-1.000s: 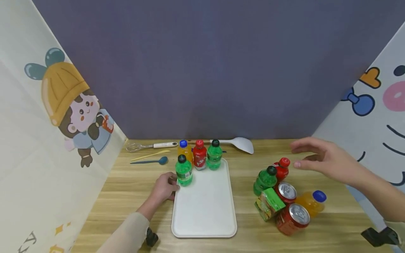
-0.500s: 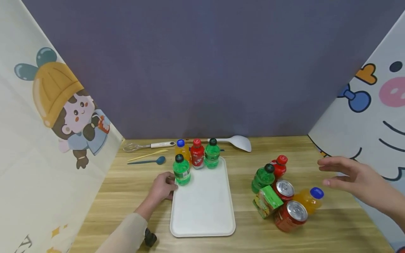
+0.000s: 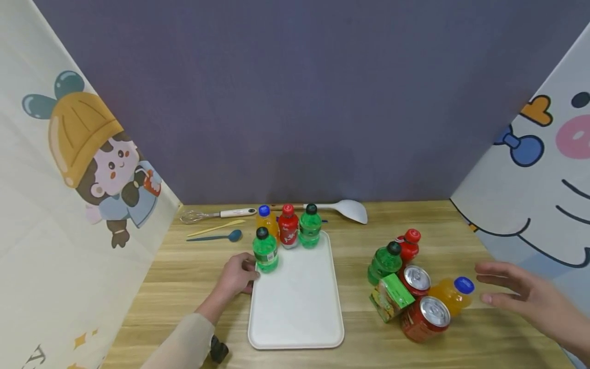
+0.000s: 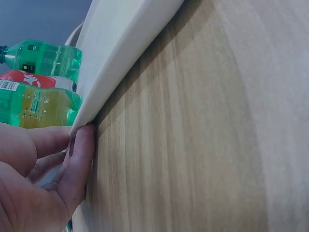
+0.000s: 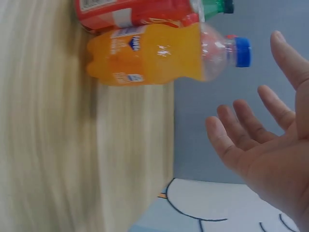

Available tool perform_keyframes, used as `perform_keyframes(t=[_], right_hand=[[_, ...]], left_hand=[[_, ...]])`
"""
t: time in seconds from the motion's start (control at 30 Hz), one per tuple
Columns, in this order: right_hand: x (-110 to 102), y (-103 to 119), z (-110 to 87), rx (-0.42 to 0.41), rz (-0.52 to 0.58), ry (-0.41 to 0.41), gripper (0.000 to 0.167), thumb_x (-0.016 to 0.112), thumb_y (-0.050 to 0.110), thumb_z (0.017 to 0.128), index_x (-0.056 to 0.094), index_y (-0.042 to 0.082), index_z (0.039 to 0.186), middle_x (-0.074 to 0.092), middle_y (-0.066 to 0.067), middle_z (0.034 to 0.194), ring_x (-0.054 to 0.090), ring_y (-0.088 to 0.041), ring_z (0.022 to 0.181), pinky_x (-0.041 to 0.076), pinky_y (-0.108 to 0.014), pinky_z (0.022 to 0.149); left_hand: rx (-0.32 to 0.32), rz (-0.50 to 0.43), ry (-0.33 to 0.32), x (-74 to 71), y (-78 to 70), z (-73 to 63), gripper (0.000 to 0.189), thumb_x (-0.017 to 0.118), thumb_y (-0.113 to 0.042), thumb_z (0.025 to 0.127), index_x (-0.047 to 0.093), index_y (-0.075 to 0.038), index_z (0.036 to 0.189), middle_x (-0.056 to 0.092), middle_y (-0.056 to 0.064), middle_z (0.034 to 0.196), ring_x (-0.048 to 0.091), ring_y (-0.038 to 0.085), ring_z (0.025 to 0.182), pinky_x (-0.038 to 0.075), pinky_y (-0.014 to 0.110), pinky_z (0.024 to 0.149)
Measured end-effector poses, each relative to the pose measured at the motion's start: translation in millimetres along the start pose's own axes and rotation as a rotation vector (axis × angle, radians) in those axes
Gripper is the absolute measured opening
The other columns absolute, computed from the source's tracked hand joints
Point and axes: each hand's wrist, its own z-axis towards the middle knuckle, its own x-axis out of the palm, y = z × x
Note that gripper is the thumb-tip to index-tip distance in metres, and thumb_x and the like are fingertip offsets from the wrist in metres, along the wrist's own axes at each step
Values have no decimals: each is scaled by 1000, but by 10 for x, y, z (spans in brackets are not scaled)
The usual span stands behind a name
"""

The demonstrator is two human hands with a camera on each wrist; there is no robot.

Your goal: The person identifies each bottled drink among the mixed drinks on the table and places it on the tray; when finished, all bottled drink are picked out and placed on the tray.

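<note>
My left hand [image 3: 237, 275] pinches the left rim of a white tray [image 3: 297, 312]; in the left wrist view the rim runs between thumb and fingers. On the tray's far end stand a green bottle with a black cap [image 3: 266, 254], a second green bottle [image 3: 310, 229], a red-capped red bottle [image 3: 288, 230] and a blue-capped orange soda bottle [image 3: 267, 221]. To the right, my right hand [image 3: 523, 294], fingers spread and holding nothing, is beside another orange soda bottle [image 3: 449, 294]. That bottle stands upright in the right wrist view [image 5: 145, 55], apart from the fingers.
Grouped by the orange bottle are two red cans [image 3: 426, 320], a green box [image 3: 393, 297], a green bottle [image 3: 384, 263] and a red bottle [image 3: 408, 245]. Along the back lie a whisk [image 3: 216, 214], a white spatula [image 3: 350, 210], a yellow utensil [image 3: 216, 227] and a blue spoon [image 3: 221, 237].
My right hand has moved right and down, from above the red bottle to beside the orange soda bottle. The left hand stays at the tray's rim.
</note>
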Motion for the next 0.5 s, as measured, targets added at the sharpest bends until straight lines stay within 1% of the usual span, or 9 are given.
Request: perform_keyframes(t=[0.03,0.07,0.17,0.23,0.3,0.33,0.37,0.43,0.5], right_hand=[[27,-33,-11,0,18,1,66,70,33,98,42,2,150,58,11,138,54,15,107,59,-20,72],[53,-62,-19,4,39,5,66,70,33,98,42,3,150,56,22,133,47,23,104,60,-21,72],[129,-119,-33,9,113,33,63,67,30,101,40,5,152,47,38,127,47,23,106,61,-24,75],[169,-125,-32,30,146,57,64,65,32,102,37,6,153,45,41,126,46,23,107,62,-26,76],[210,-125,-29,30,160,64,64,64,31,103,36,5,154,45,40,128,49,20,109,62,-27,77],[227,-120,-26,35,165,65,64,64,31,102,36,5,154,45,38,128,50,17,110,62,-26,78],[246,-113,-26,33,164,62,64,65,30,102,36,5,154,46,35,129,56,9,113,63,-27,78],[278,-99,-27,31,155,57,64,65,30,102,38,4,153,48,27,133,61,-12,121,63,-27,77],[308,-84,-24,33,147,49,63,66,30,101,40,4,152,49,20,134,60,-34,125,63,-27,77]], left_hand=[[0,0,2,0,-3,-2,44,72,5,86,60,3,129,63,19,103,66,25,76,65,36,56],[2,-1,3,-1,-4,-1,44,72,5,86,60,4,129,63,19,103,66,25,77,66,36,56],[2,-7,3,-5,-8,0,44,71,5,87,60,3,130,62,19,103,66,25,77,66,36,56],[3,-7,0,-5,-3,0,44,71,5,87,60,3,130,62,19,103,66,25,78,66,36,56],[0,-6,-4,-2,5,3,44,72,5,87,61,3,129,62,18,102,66,25,77,66,36,56],[2,-5,-6,-2,8,0,43,72,5,87,61,3,129,62,18,102,66,25,77,65,36,55],[2,-5,-9,0,9,-1,43,72,5,87,61,3,128,62,18,102,66,25,77,65,36,55],[12,1,-13,2,11,-6,42,72,5,86,62,4,127,62,18,100,66,25,77,65,36,54],[22,2,-18,4,11,-12,42,73,5,85,62,4,126,63,18,99,65,25,78,65,36,54]])
